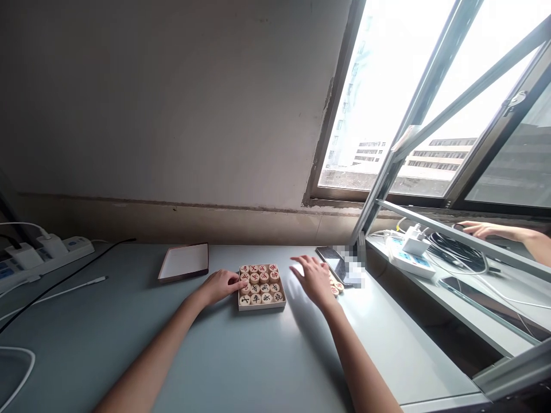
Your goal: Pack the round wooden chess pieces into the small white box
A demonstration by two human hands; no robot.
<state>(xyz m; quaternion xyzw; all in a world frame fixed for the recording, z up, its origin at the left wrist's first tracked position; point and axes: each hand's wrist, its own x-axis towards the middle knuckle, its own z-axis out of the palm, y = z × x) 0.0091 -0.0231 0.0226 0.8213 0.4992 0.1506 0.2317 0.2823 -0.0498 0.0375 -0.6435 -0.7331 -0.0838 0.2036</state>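
Note:
A shallow open box (pixel 262 307) sits on the table, holding rows of round xiangqi pieces (pixel 255 299) with red and black characters. My left hand (pixel 218 286) grips the left wall of this box, its thumb reaching over the rim onto a piece. To the right of the box, my right hand (pixel 313 279) hovers with its fingers spread and nothing in them. A few loose xiangqi pieces (pixel 340 286) lie just beyond that hand, partly hidden by it. Behind them is a dark phone (pixel 333 261), partly blurred out.
The box lid (pixel 185 262) lies inside-up at the back left. Power strips with plugs stand at the left edge (pixel 77 247) and on the neighbouring desk (pixel 411 261). A metal frame (pixel 379 183) rises at right. Another person's hand (pixel 480 229) is beyond it, near coiled black cable.

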